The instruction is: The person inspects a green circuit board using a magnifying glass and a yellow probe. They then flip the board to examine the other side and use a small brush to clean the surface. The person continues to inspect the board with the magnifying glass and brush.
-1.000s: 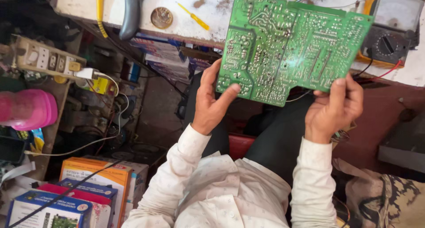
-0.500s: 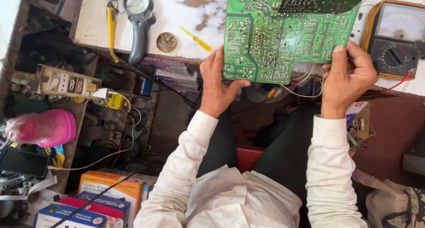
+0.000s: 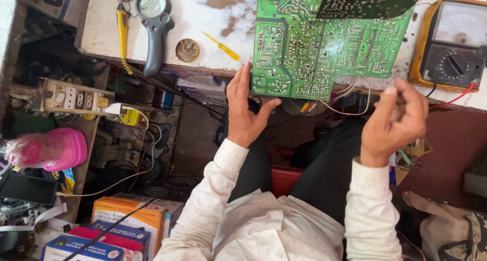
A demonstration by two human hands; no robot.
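A large green circuit board (image 3: 314,48), solder side up, lies on the white worktable (image 3: 213,12) with its near edge over the table's rim. My left hand (image 3: 246,111) cradles the board's near left corner, fingers straight along its left edge and thumb under its bottom edge. Off the board, my right hand (image 3: 395,121) hovers below its right corner, fingers loosely curled around nothing. Thin wires (image 3: 350,101) hang from the board's near edge between my hands.
An analogue multimeter (image 3: 451,43) in a yellow case with a red lead sits right of the board. A magnifying glass (image 3: 152,23), yellow screwdriver (image 3: 221,45) and round tin (image 3: 187,49) lie to its left. A power strip (image 3: 76,96), pink container (image 3: 50,149) and cardboard boxes (image 3: 127,220) stand below left.
The board moved forward onto the table and now lies flat there. My right hand let go of its right edge and drew back; my left hand stays at the corner.
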